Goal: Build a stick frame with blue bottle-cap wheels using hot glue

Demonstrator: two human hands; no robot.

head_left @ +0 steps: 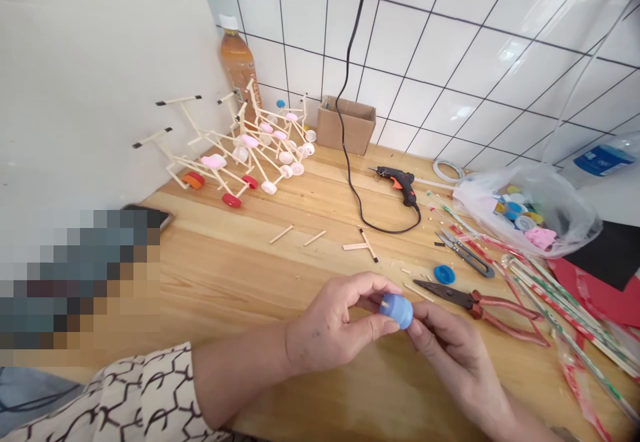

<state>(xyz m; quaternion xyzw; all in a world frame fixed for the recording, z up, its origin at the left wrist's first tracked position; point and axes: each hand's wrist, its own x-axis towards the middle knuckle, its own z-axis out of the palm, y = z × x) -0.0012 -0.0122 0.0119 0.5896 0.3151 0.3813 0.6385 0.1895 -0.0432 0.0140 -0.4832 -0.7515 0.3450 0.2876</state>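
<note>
The left hand (333, 325) and the right hand (453, 355) are both curled closed, holding a round blue plastic cap (399, 311) up between their fingers, above the wood surface (240, 262). A small stick (384, 305) pokes out of the cap. Red-handled pliers (480, 305) lie just beside the right hand, near a little blue bottle cap (444, 274).

Logged from my remote station: on the wooden bench (225, 262), stick-built wheeled models (235, 152) sit back left, the cardboard box (346, 124) behind them to the right — glue gun (397, 184) nearer, plastic bag (525, 212) far right, pliers (475, 305) just below it.
</note>
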